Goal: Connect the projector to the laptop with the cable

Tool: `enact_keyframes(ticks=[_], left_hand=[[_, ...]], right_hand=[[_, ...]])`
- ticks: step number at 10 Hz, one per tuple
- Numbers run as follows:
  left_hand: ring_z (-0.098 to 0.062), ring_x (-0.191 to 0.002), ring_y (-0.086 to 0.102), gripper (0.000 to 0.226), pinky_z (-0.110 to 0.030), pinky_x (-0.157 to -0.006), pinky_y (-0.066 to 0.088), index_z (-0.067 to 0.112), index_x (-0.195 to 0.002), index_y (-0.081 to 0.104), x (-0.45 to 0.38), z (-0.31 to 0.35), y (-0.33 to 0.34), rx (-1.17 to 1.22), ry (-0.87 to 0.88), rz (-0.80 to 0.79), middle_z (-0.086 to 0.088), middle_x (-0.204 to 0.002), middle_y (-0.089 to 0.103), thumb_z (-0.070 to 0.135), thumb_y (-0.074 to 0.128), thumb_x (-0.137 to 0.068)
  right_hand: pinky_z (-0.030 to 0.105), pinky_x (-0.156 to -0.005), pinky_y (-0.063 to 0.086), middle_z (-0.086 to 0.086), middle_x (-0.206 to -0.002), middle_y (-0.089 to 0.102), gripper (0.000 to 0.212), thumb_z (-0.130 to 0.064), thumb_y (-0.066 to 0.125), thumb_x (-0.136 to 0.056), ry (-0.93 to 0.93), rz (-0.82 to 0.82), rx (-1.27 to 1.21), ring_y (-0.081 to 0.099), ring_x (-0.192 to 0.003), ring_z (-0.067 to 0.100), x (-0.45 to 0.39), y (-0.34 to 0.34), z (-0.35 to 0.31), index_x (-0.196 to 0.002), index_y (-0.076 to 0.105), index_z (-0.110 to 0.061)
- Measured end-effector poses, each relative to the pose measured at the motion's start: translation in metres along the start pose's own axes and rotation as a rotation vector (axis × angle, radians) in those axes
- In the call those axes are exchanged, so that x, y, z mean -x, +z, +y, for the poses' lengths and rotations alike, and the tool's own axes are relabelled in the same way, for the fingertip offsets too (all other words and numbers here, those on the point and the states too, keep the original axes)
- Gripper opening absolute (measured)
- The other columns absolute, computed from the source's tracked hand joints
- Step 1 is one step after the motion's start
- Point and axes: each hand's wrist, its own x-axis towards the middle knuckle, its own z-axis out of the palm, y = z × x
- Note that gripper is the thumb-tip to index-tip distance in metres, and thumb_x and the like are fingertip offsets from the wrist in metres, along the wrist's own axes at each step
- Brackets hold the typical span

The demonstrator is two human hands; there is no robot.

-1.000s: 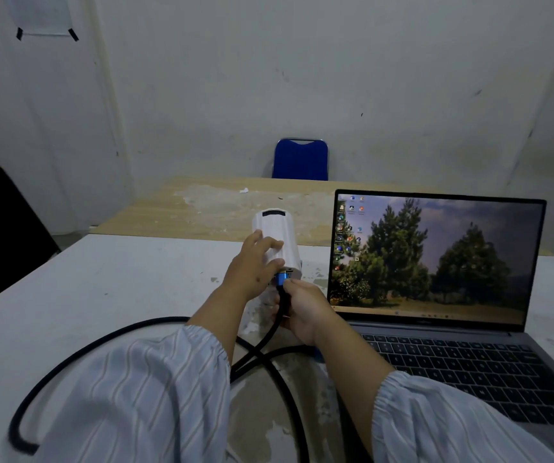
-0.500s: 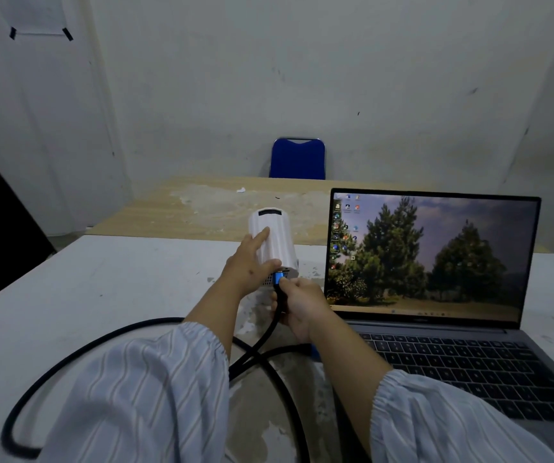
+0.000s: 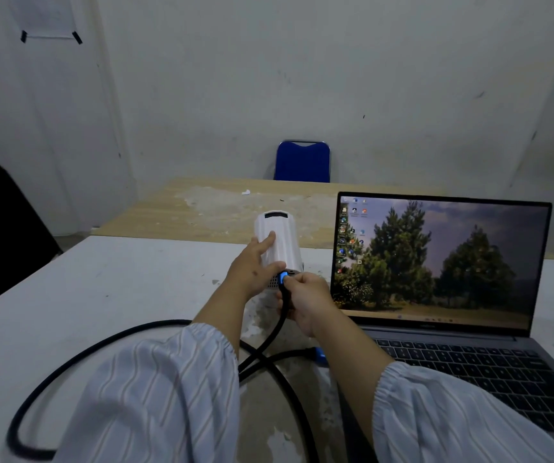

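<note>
Head cam: white projector [image 3: 279, 242] lies on the table [image 3: 102, 289], just left of the open laptop [image 3: 442, 295]. Left hand [image 3: 255, 265] rests flat on it, fingers spread, not gripping. Right hand [image 3: 305, 299] closed round the black cable [image 3: 108, 345], blue plug [image 3: 282, 279] touching projector's near end.

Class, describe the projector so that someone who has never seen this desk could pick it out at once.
Start at the open laptop on the white table and look just left of its screen. There lies the projector, a small white cylinder-like body with a dark slot at its far end. It alone is steadied by the left hand, while the right hand holds a blue-tipped black cable at its near end.
</note>
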Motion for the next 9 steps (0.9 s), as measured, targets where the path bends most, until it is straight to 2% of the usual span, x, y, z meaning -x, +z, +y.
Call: enact_keyframes(ticks=[2,3,4,5,6,7,8,9], left_hand=[[-0.03,-0.146,0.015,0.066,-0.043,-0.117,0.024,0.029,-0.146,0.022,-0.001,-0.001,-0.001,0.002,0.002,-0.002,-0.01,-0.16,0.008,0.025,0.056,-0.09],[-0.029,-0.146,0.015,0.066,-0.042,-0.116,0.025,0.029,-0.146,0.022,0.001,0.001,-0.001,0.028,-0.001,-0.021,-0.01,-0.16,0.007,0.023,0.056,-0.09],[-0.029,-0.146,0.016,0.066,-0.041,-0.116,0.026,0.029,-0.147,0.021,0.002,0.003,-0.002,0.032,0.006,-0.023,-0.009,-0.16,0.005,0.02,0.056,-0.091],[-0.029,-0.146,0.017,0.066,-0.041,-0.115,0.026,0.028,-0.147,0.021,0.002,0.002,-0.001,0.024,-0.005,-0.024,-0.01,-0.16,0.004,0.018,0.055,-0.091],[-0.03,-0.146,0.015,0.066,-0.04,-0.117,0.024,0.026,-0.148,0.017,0.001,0.004,0.001,-0.043,-0.008,-0.019,-0.012,-0.16,0.005,0.018,0.053,-0.092],[-0.03,-0.146,0.014,0.064,-0.041,-0.117,0.022,0.027,-0.148,0.016,0.002,0.007,0.002,-0.144,-0.033,-0.042,-0.014,-0.16,0.008,0.019,0.049,-0.094],[-0.032,-0.143,0.022,0.056,-0.049,-0.115,0.028,0.026,-0.147,0.02,0.003,0.011,0.0,-0.297,-0.004,-0.028,-0.011,-0.158,0.016,0.023,0.044,-0.096],[-0.032,-0.143,0.022,0.054,-0.054,-0.113,0.028,0.027,-0.146,0.024,0.001,0.026,-0.004,-0.336,0.087,0.041,-0.009,-0.158,0.021,0.028,0.043,-0.095]], right_hand=[[0.034,-0.056,0.056,0.014,-0.081,0.061,0.023,-0.008,0.048,-0.095,-0.041,-0.016,0.088,0.064,-0.061,0.02,-0.004,0.0,-0.002,-0.072,0.045,-0.01],[0.034,-0.057,0.058,0.016,-0.085,0.064,0.019,-0.011,0.05,-0.094,-0.11,-0.038,0.222,0.065,-0.061,0.019,-0.004,-0.004,0.0,-0.076,0.048,-0.008],[0.053,-0.076,0.059,0.02,-0.079,0.064,0.024,-0.016,0.055,-0.09,-0.211,-0.001,0.439,0.065,-0.071,0.031,-0.004,-0.006,-0.003,-0.067,0.053,-0.011],[0.05,-0.075,0.057,0.022,-0.075,0.061,0.025,-0.018,0.057,-0.089,-0.283,0.012,0.633,0.062,-0.072,0.033,-0.002,-0.004,-0.007,-0.068,0.062,-0.004],[0.031,-0.064,0.044,0.013,-0.078,0.059,0.023,-0.016,0.055,-0.09,-0.337,0.02,0.791,0.056,-0.073,0.026,0.003,-0.008,-0.013,-0.089,0.068,0.003],[0.028,-0.068,0.04,0.014,-0.094,0.061,0.019,-0.013,0.054,-0.09,-0.363,0.03,0.84,0.053,-0.08,0.023,0.009,-0.011,-0.02,-0.1,0.063,0.001],[0.032,-0.077,0.045,0.015,-0.113,0.062,0.024,-0.014,0.054,-0.091,-0.426,0.044,0.867,0.056,-0.093,0.026,0.018,-0.017,-0.039,-0.111,0.059,-0.002],[0.031,-0.08,0.044,0.016,-0.117,0.062,0.027,-0.014,0.053,-0.091,-0.507,0.069,0.869,0.057,-0.1,0.028,0.029,-0.025,-0.061,-0.115,0.057,-0.002]])
